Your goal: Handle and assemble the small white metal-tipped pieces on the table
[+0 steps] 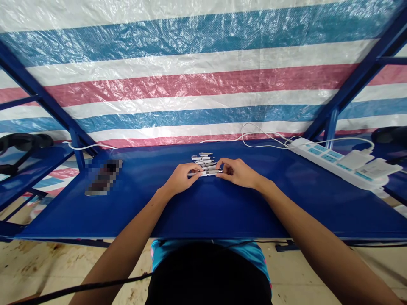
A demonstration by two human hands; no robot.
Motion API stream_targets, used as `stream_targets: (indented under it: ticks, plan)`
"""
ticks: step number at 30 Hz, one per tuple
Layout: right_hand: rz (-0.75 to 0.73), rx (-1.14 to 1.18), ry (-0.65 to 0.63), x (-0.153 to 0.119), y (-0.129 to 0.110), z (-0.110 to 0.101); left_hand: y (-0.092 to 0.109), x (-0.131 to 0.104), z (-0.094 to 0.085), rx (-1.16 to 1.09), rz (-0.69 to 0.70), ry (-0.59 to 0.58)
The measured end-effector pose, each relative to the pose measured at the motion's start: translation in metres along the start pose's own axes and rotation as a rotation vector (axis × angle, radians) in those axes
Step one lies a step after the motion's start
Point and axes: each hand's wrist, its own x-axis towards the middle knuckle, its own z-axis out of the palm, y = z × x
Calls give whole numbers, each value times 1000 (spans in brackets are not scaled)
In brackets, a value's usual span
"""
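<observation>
Several white and grey pens (203,158) lie side by side on the blue table (219,212), pointing left to right, in a column in front of me. At the near end of that column is a white pen (210,173). My left hand (182,178) pinches its left end between thumb and fingers. My right hand (237,173) has its thumb and fingers closed on the right end of the same pen. Parts of the pen's two ends are hidden by my fingers.
A white power strip (337,163) with plugged-in adapters lies at the right, its white cable (265,146) looping along the back edge. A blurred phone-like object (104,178) lies at the left. Blue metal posts (332,125) and a striped sheet (190,84) stand behind.
</observation>
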Motion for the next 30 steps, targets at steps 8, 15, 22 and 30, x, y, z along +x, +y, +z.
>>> stream_targets:
  ticks: [8, 15, 22, 30]
  plan:
    - [12, -35, -33, 0, -3, -1, 1, 0, -1, 9, -22, -10]
    - [10, -2, -15, 0, -3, -1, 1, 0, -1, 4, -16, -18]
    - [5, -37, -21, 0, -2, -1, 0, 0, -1, 15, -14, -3]
    - [2, -17, -10, -1, -3, -1, 1, 0, -1, 8, -2, -6]
